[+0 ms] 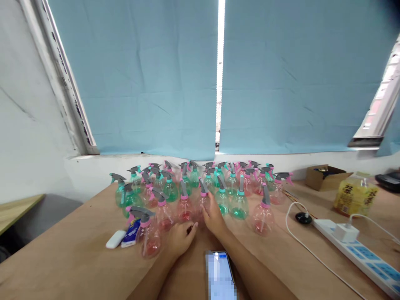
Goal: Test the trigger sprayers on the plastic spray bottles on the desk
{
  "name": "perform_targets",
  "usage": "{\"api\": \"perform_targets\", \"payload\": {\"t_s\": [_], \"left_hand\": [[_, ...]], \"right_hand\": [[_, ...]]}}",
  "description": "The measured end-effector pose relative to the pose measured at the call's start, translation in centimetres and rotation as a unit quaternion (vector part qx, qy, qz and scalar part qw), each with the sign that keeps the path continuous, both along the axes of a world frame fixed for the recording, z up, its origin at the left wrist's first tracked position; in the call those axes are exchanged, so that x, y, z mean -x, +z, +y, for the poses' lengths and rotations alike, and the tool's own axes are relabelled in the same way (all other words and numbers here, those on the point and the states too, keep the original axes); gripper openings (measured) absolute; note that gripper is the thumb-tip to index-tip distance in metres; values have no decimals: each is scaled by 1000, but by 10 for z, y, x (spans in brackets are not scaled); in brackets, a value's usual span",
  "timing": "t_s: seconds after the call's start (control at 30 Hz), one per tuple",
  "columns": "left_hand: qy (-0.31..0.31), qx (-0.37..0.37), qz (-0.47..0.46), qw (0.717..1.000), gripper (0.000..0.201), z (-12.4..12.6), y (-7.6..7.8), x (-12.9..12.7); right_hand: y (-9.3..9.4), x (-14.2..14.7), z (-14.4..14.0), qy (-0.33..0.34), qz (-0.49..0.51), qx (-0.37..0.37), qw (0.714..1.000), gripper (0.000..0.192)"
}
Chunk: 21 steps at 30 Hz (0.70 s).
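Spray bottles, pink and green with grey triggers, are stood upright in a dense cluster on the brown worktop, below a window covered by blue blinds. The left hand is laid on the worktop just in front of the cluster, fingers loosely curled, its grip empty; the fingertips lie close to a pink spray bottle. The right hand is extended into the front row, fingers spread against another pink bottle; whether that grip is closed around it cannot be told. A phone is seen between the forearms. A white oblong object and a blue packet lie left of the nearest bottle. To the right, a power strip, a cardboard box and a yellow oil jug are noted.
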<state>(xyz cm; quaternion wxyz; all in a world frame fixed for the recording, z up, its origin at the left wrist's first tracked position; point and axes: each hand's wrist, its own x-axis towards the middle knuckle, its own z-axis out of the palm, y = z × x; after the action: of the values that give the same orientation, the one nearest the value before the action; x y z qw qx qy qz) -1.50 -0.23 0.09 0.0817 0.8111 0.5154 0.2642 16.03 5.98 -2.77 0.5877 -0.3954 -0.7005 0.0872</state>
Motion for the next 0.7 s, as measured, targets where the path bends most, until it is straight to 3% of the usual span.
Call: {"api": "perform_targets", "payload": {"t_s": [0.13, 0.2, 0.27, 0.4, 0.47, 0.7], "left_hand": [[4, 5, -1, 1000, 48, -1, 2, 0], [9, 10, 1, 1000, 48, -2, 3, 0], [9, 16, 3, 1000, 47, -2, 4, 0], [2, 8, 0, 1000, 47, 0, 1, 1], [1, -1, -2, 1000, 48, 1, -2, 2], [-2, -4, -11, 1000, 48, 4, -5, 2]], "right_hand": [[4, -1, -7, -10, -4, -4, 1000, 65], [14, -3, -14, -31, 16, -40, 999, 56], [28, -8, -21, -65, 39, -89, 993, 46], [47, -24, -26, -159, 53, -121, 978, 50], [45, -32, -21, -184, 36, -98, 977, 50], [19, -45, 5, -165, -22, -20, 986, 41]]}}
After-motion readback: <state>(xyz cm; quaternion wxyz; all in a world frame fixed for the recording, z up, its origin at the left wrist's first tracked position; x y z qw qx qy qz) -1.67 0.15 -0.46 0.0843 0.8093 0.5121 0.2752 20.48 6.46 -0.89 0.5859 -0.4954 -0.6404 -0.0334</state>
